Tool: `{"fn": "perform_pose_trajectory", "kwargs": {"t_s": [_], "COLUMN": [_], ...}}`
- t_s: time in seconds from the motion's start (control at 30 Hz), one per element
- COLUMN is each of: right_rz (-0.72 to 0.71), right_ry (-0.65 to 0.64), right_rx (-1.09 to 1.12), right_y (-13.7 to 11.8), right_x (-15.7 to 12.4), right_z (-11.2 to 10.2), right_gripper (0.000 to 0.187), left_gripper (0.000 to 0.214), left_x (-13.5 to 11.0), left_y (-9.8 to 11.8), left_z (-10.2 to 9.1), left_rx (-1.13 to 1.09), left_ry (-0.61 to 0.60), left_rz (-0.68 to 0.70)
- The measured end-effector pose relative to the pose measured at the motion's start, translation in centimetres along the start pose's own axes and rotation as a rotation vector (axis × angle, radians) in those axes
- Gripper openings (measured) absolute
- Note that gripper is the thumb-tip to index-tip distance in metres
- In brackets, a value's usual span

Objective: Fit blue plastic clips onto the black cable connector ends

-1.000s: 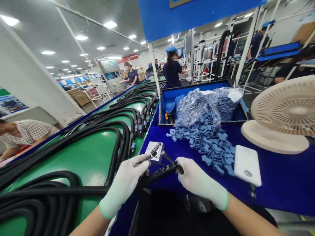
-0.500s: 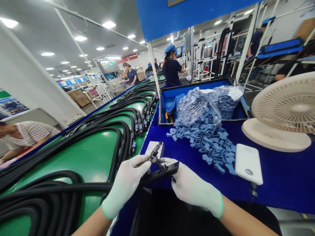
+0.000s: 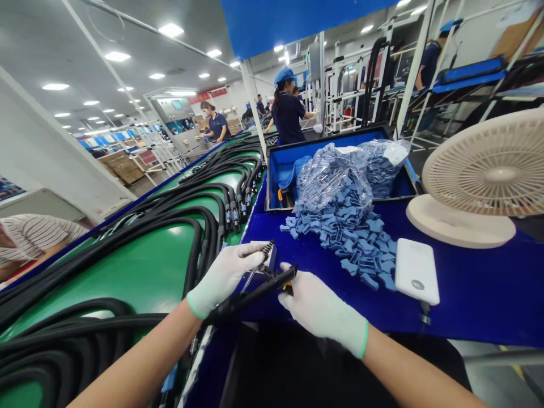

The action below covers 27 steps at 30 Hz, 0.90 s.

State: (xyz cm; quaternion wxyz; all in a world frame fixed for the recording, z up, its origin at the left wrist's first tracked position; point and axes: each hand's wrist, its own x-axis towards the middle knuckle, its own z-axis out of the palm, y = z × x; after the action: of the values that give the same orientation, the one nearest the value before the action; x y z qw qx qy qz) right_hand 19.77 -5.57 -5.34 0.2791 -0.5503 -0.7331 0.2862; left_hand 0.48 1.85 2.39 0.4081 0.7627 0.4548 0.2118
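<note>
My left hand (image 3: 232, 273), in a white glove, is closed in a pinch near a small dark ribbed, spring-like piece (image 3: 268, 247). A thin metal rod shows below its fingertips. Under it runs a black hose with a slim tapered end (image 3: 259, 290), slanting up to the right. My right hand (image 3: 323, 309), also gloved, has its fingers closed around the tip of that hose end. A small yellow and black piece (image 3: 288, 287) shows between its fingers; its kind is unclear. Behind the left fingertips stands a small pale box (image 3: 272, 259), partly hidden.
Loose blue plastic clips (image 3: 361, 243) spill from a clear bag (image 3: 334, 175) out of a blue bin (image 3: 276, 164). A white power bank (image 3: 416, 271) and a fan (image 3: 497, 170) stand to the right. Many black hoses (image 3: 187, 218) lie on the green belt (image 3: 157, 258). Co-workers are farther back.
My left hand has moved up along the hose to the ribbed piece. My right hand's fingers have shifted, and the yellow piece now shows. The view has swung slightly right.
</note>
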Motion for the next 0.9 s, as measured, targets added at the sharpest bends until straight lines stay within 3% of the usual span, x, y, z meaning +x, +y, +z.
{"fn": "perform_pose_trajectory", "kwargs": {"t_s": [0.07, 0.27, 0.43, 0.53, 0.6, 0.63, 0.77, 0.83, 0.9], "right_rz": [0.036, 0.035, -0.024, 0.019, 0.016, 0.005, 0.153, 0.226, 0.202], "right_ry": [-0.019, 0.112, 0.006, 0.124, 0.189, 0.162, -0.066, -0.096, -0.113], "right_rx": [-0.072, -0.193, -0.298, -0.34, -0.083, 0.134, 0.953, 1.13, 1.147], "right_y": [0.5, 1.9, 2.0, 2.3, 2.3, 2.2, 1.4, 1.0, 0.7], "right_x": [0.5, 1.7, 0.1, -0.8, -1.0, -1.0, -0.5, -0.3, -0.3], "right_z": [0.4, 2.7, 0.9, -1.0, -1.8, -1.9, -1.0, -0.2, 0.3], "right_gripper": [0.02, 0.015, 0.024, 0.026, 0.041, 0.049, 0.04, 0.037, 0.035], "left_gripper": [0.034, 0.03, 0.034, 0.041, 0.043, 0.043, 0.042, 0.042, 0.042], "left_x": [0.0, -0.1, -0.4, -0.8, -1.2, -1.4, -2.7, -3.2, -3.7], "left_y": [-0.3, -0.5, 0.5, 0.7, 0.7, 0.6, 0.0, -0.4, -0.6], "left_z": [0.4, 1.3, 1.4, 1.6, 1.7, 1.7, 1.8, 1.9, 2.1], "left_rx": [0.031, 0.101, 0.115, 0.054, -0.014, -0.038, -0.017, 0.003, 0.016], "left_ry": [0.032, 0.145, 0.169, 0.25, 0.259, 0.244, 0.078, -0.015, -0.086], "left_rz": [-0.005, -0.009, -0.009, -0.031, -0.038, -0.033, 0.006, 0.021, 0.036]}}
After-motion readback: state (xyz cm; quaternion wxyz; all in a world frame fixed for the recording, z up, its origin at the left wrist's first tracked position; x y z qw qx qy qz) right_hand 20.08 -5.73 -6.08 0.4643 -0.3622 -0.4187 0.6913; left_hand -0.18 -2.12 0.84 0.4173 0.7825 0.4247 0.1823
